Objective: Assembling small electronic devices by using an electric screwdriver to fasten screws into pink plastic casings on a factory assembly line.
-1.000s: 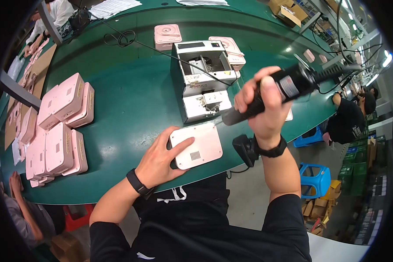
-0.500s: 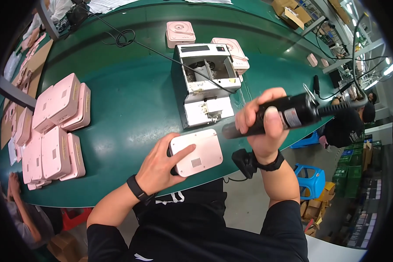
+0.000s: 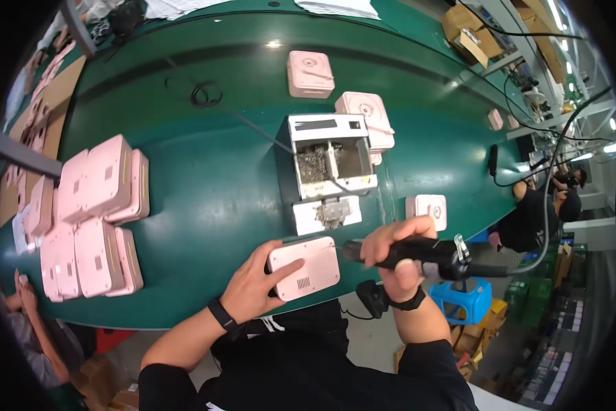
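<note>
My left hand [image 3: 252, 282] grips a pale pink plastic case [image 3: 315, 267] by its left side, thumb lying across the top. The case rests at the table's near edge, its vented face with corner holes turned up. In my right hand [image 3: 398, 264] is a black corded electric screwdriver [image 3: 428, 255], held almost level, fingers wrapped round its body. Its thin bit points left, over the upper right part of the case; whether it touches is too small to tell. Just beyond the case stands a metal screw feeder [image 3: 335, 183] with many small screws in its open tray.
Several pink cases [image 3: 102, 250] are stacked at the left. Pink units with round dials [image 3: 310, 72] stand behind the feeder, and another [image 3: 431, 207] lies beyond my right hand. A black cable [image 3: 256, 127] crosses to the feeder. A blue stool [image 3: 462, 301] stands at the right.
My right hand has brought the screwdriver down and closer to me, its bit now by the case. The view has shifted, and a pink unit behind my right hand has come into sight.
</note>
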The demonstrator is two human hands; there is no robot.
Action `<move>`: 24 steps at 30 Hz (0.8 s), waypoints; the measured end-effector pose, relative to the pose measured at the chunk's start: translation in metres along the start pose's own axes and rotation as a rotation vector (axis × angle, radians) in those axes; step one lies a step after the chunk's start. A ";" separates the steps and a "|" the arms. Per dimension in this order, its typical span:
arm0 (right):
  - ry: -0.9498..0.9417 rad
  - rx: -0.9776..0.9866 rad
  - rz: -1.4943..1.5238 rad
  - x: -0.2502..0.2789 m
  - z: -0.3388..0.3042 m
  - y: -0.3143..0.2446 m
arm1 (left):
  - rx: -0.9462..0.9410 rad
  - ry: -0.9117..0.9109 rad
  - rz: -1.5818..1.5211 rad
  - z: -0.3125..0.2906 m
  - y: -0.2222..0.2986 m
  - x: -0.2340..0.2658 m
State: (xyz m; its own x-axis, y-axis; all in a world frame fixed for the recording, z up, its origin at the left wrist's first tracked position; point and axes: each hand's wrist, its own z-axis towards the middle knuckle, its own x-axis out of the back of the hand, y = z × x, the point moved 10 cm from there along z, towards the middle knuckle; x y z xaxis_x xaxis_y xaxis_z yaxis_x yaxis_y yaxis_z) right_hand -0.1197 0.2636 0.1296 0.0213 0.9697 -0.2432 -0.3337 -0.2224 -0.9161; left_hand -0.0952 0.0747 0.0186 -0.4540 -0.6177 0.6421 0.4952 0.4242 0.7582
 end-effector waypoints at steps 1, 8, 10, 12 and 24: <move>-0.006 0.023 0.019 0.001 -0.003 -0.001 | 0.007 0.015 0.026 -0.003 0.000 0.000; 0.051 0.118 -0.023 0.017 -0.012 -0.014 | -0.040 0.014 -0.017 0.000 0.014 -0.013; 0.067 0.183 0.000 0.016 -0.018 -0.020 | -0.038 0.000 0.023 -0.007 0.014 -0.014; 0.053 0.238 0.016 0.015 -0.023 -0.032 | 0.020 0.003 0.033 -0.011 0.013 -0.012; 0.076 0.216 -0.055 0.015 -0.014 -0.027 | 0.018 -0.002 0.042 -0.010 0.014 -0.015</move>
State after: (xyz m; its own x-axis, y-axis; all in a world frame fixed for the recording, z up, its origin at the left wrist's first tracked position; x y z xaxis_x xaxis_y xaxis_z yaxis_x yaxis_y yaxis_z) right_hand -0.0970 0.2825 0.1460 0.1131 0.9677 -0.2254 -0.5243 -0.1345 -0.8408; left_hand -0.0740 0.0833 0.0184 -0.4350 -0.5976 0.6736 0.5005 0.4614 0.7325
